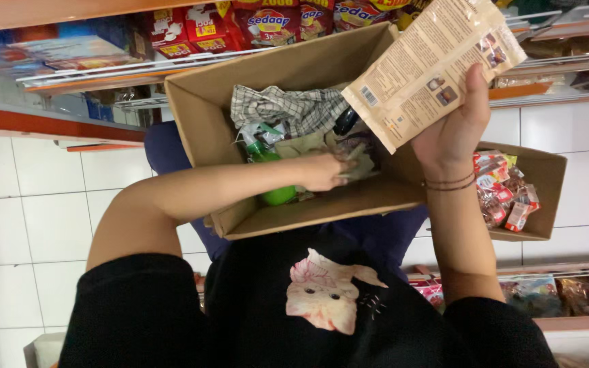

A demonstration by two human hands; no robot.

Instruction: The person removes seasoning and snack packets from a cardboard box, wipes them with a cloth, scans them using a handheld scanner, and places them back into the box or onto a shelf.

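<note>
Two cardboard boxes show: the big open box (pixel 267 211) at centre frame and a smaller box (pixel 543 197) of snack packets at right. Inside the big one lie a checked cloth (pixel 288 109) and a green bottle (pixel 277 196). The right hand (pixel 455 129) grips a beige packet (pixel 431 68) at upper right; the left hand (pixel 325 170) closes on a paper packet (pixel 356 163) inside the box.

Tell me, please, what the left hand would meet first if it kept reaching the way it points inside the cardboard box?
The left hand points at the beige packets lying in the open cardboard box, and its fingertips seem to be on them already. Behind those would come the far box wall, though depth is hard to judge.
</note>
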